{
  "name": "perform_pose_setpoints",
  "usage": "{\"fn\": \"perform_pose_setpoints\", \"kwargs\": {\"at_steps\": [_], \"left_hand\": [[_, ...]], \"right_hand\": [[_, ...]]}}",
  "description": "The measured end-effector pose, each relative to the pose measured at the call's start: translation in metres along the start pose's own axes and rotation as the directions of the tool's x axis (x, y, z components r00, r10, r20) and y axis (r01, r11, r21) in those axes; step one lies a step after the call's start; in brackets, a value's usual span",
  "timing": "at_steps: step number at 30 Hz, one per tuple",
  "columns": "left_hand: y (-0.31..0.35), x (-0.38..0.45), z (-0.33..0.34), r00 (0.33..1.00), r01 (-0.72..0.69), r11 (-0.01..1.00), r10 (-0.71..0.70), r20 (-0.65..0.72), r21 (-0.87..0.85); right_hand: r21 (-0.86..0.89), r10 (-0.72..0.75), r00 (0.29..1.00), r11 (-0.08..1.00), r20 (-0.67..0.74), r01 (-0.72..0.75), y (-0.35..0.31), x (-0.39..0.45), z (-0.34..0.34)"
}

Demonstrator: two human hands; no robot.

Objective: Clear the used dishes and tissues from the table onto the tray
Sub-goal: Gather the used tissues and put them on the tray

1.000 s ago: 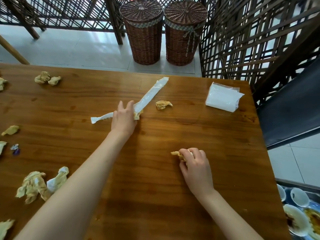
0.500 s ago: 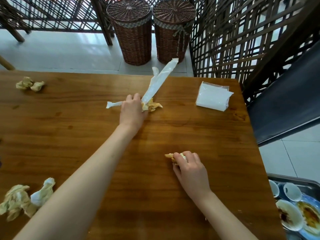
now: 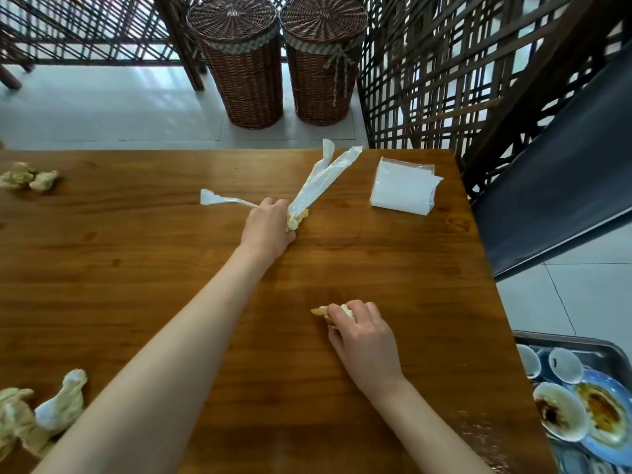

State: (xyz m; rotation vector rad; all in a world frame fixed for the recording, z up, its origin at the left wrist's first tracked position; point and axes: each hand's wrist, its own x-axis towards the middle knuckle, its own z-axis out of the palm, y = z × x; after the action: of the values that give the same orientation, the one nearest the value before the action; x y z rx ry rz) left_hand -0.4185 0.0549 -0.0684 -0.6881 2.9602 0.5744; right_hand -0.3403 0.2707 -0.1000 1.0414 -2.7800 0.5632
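Nearest the camera, at the lower left edge of the table [image 3: 171,268], a cluster of crumpled, stained tissues [image 3: 41,412] lies uncollected. At the lower right, beside and below the table corner, the tray [image 3: 602,350] already carries used cups and sauce-stained plates [image 3: 595,408]; its position alongside the table suggests a short carry for each handful. Toward mid-table, the right hand [image 3: 364,331] rests knuckles-up on the wood with its fingers curled around a small yellowed tissue wad [image 3: 323,311], which protrudes to the left of the fingers; holding it there probably keeps that piece secured while the other arm reaches. Further out, the left hand [image 3: 270,224] is closed around a long plastic wrapper [image 3: 318,183] together with another stained tissue [image 3: 297,218], apparently to gather several items into one grip. The wrapper is bunched at the fist: one short tail points left along the table, and two longer strips point up and away to the right, toward the far edge, so its long axis is bent at the hand. Beyond it to the right, a sealed pack of clean napkins [image 3: 403,189] lies flat near the far right corner. At the far left, two more crumpled tissues [image 3: 27,177] remain.
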Motion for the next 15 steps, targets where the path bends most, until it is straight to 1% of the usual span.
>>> {"fn": "perform_pose_setpoints", "kwargs": {"at_steps": [2, 7, 10, 15], "left_hand": [[0.003, -0.006, 0.003, 0.999, 0.026, 1.000, -0.025, -0.027, 0.002], [0.005, -0.029, 0.005, 0.998, 0.049, 0.999, -0.048, -0.044, 0.005], [0.001, -0.051, 0.005, 0.991, 0.096, 0.995, -0.099, -0.090, -0.038], [0.000, -0.093, 0.001, 0.976, 0.174, 0.979, -0.186, -0.115, -0.111]], "right_hand": [[0.003, -0.001, 1.000, 1.000, 0.003, 0.001, 0.000, 0.000, -0.001], [0.035, -0.004, 1.000, 0.999, -0.004, 0.004, 0.001, -0.001, -0.006], [0.081, 0.031, 1.000, 0.996, 0.002, -0.031, 0.004, -0.004, -0.011], [0.177, 0.101, 0.995, 0.979, 0.019, -0.103, 0.013, -0.016, -0.020]]}}
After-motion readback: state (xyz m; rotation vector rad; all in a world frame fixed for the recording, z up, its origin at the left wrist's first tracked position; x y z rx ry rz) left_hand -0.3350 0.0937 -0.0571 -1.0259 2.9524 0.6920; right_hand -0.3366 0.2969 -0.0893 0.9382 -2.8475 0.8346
